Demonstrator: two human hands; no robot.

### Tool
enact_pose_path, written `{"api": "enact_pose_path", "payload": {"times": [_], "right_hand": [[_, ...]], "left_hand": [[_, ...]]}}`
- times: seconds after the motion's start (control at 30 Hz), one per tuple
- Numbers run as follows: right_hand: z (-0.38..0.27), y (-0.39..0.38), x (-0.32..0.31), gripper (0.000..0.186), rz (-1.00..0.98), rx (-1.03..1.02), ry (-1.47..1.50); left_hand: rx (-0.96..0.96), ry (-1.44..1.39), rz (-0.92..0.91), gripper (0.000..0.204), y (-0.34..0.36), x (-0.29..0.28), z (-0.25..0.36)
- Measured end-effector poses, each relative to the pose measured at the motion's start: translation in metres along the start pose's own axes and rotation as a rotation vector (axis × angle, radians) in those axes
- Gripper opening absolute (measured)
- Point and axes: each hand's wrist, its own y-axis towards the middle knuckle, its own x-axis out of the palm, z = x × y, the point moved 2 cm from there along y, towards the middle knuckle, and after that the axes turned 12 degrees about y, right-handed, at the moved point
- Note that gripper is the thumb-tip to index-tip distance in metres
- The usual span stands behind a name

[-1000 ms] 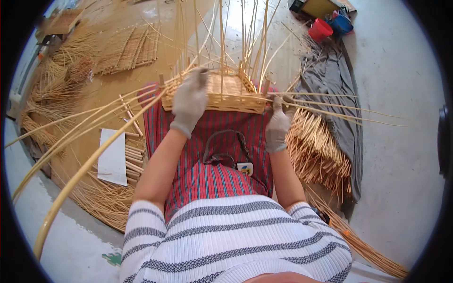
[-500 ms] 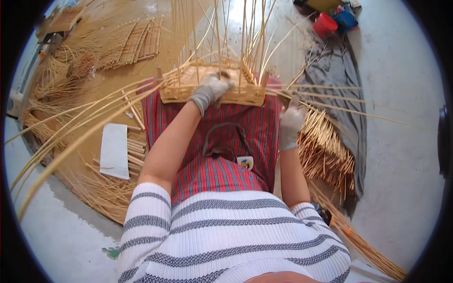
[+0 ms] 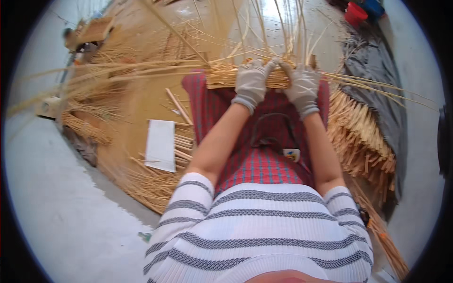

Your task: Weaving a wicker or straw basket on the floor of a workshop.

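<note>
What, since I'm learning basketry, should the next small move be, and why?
Perhaps press the near side of the basket snug: the left hand and right hand rest side by side on it, and long rods trail past its left end.

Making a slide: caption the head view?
Gloved left hand and right hand on a woven basket over red checked cloth.

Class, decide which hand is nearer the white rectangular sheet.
Left. The pale-gloved left hand, at the tan woven basket, is beyond and right of the sheet; the pale-gloved right hand is farther right.
</note>
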Motion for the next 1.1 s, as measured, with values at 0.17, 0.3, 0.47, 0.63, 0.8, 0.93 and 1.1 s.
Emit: {"api": "enact_pose_path", "payload": {"times": [0.17, 0.3, 0.47, 0.63, 0.8, 0.93, 1.1], "right_hand": [[-0.009, -0.039, -0.001, 0.062, 0.438, -0.133, 0.174], [-0.081, -0.066, 0.003, 0.051, 0.213, -0.331, 1.055], [-0.206, -0.033, -0.031, 0.048, 0.233, -0.664, 1.127], [-0.244, 0.012, -0.045, 0.018, 0.321, -0.713, 0.801], [-0.233, 0.001, -0.023, 0.018, 0.432, -0.673, 0.595], [-0.222, -0.004, -0.010, 0.018, 0.626, -0.789, 0.851], [-0.215, 0.007, 0.012, 0.013, 0.278, -0.860, 1.350]], "left_hand": [[-0.157, -0.248, 0.643, 0.072, -0.088, 0.012, -0.044], [-0.419, -0.587, 0.630, 0.077, -0.110, 0.060, -0.106], [-0.195, -1.403, 0.719, 0.073, -0.077, 0.117, -0.124], [-0.198, -1.362, 0.498, 0.070, -0.076, 0.116, -0.144], [-0.199, -1.360, 0.438, 0.068, -0.082, 0.111, -0.141], [-0.223, -1.344, 0.433, 0.067, -0.087, 0.116, -0.138], [-0.238, -1.357, 0.422, 0.066, -0.085, 0.112, -0.149]]}}
